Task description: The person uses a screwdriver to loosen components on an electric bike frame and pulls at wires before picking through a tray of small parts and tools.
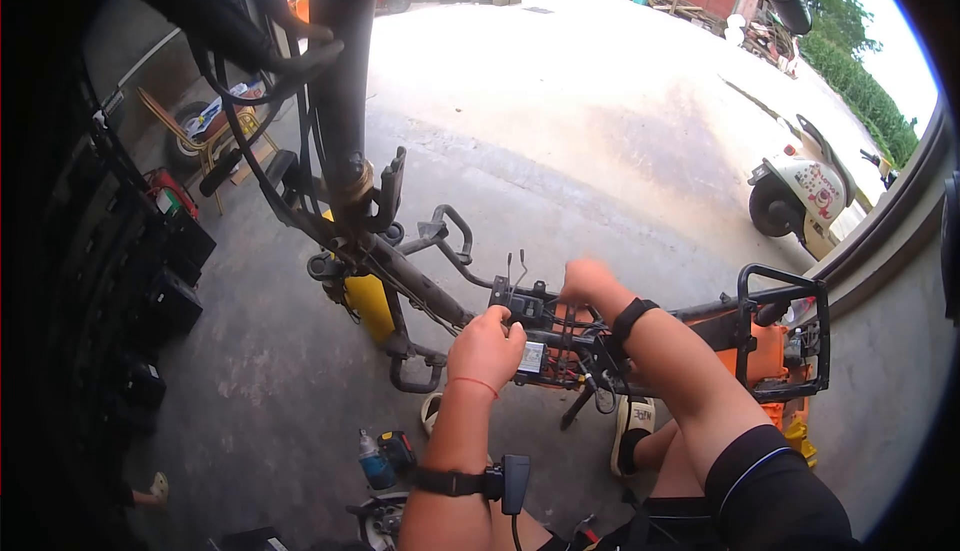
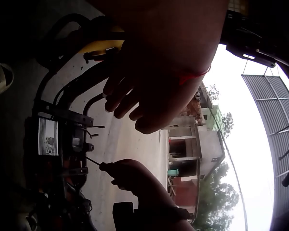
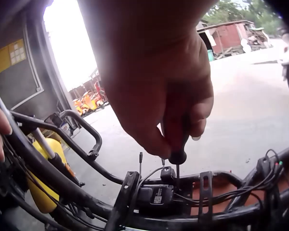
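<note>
My right hand [image 1: 592,283] grips the dark handle of a screwdriver [image 3: 178,157], its thin shaft pointing down beside a black box [image 3: 155,197] on a bare vehicle frame [image 1: 420,276]. Thin black wires run from that box along the tubes. The screwdriver's tip is hidden behind the parts there. My left hand [image 1: 487,351] is over the frame near a metal bracket, its fingers [image 2: 127,102] loosely bent with nothing in them. A silver box with a label [image 2: 48,136] sits in the frame close to this hand.
A teal cordless power tool [image 1: 376,463] lies on the floor near my left forearm. The frame has a yellow part [image 1: 368,306] at the front and a black rear rack [image 1: 785,391]. Black boxes [image 1: 172,303] line the left side; a white scooter [image 1: 815,186] stands outside.
</note>
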A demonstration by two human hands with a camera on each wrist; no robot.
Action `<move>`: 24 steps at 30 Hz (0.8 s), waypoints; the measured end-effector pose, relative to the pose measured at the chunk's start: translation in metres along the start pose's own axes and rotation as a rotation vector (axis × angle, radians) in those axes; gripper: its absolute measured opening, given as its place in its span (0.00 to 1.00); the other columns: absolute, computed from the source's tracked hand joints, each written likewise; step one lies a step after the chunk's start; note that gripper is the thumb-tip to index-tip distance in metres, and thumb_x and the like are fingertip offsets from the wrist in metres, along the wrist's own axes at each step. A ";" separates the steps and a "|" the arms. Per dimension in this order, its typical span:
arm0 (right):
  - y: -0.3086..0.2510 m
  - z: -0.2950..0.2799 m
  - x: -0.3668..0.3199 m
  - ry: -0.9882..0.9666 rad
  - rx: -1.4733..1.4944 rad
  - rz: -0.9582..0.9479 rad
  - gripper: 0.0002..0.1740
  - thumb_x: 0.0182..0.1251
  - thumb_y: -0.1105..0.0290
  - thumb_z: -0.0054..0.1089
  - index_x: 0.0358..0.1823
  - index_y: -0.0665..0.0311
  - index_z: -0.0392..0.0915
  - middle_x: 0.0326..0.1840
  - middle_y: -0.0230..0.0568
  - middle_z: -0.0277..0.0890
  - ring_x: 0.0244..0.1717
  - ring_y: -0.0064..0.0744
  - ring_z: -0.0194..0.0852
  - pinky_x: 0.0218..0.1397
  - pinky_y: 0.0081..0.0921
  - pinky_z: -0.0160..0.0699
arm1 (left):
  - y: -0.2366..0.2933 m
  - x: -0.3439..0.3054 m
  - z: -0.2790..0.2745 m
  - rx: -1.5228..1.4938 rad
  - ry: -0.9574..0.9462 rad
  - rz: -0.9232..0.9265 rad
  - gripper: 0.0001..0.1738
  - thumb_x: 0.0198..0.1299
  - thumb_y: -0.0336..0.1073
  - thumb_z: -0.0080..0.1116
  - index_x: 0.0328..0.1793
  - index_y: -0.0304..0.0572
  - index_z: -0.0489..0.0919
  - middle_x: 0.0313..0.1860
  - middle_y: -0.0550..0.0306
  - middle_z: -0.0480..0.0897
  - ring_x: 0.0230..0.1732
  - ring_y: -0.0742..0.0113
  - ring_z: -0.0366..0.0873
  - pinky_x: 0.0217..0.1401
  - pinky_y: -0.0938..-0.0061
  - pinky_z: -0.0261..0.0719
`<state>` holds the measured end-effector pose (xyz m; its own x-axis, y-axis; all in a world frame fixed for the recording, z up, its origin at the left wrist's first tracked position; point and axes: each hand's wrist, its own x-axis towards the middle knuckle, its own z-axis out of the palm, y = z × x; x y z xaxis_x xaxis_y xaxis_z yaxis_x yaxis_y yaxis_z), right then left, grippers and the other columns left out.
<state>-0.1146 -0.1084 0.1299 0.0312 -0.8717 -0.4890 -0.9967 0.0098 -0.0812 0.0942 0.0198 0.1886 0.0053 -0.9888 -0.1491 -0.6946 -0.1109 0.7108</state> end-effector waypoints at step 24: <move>0.020 0.025 -0.005 0.414 0.110 -0.170 0.17 0.56 0.66 0.63 0.44 0.70 0.80 0.45 0.58 0.80 0.44 0.60 0.81 0.50 0.44 0.81 | 0.003 -0.006 -0.004 0.020 -0.035 0.016 0.22 0.64 0.45 0.57 0.59 0.40 0.80 0.48 0.46 0.86 0.52 0.49 0.83 0.57 0.59 0.79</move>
<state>-0.1325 -0.0917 0.1086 0.1382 -0.9876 -0.0741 -0.9655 -0.1177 -0.2324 0.0951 0.0248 0.1947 -0.0304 -0.9863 -0.1618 -0.7086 -0.0929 0.6995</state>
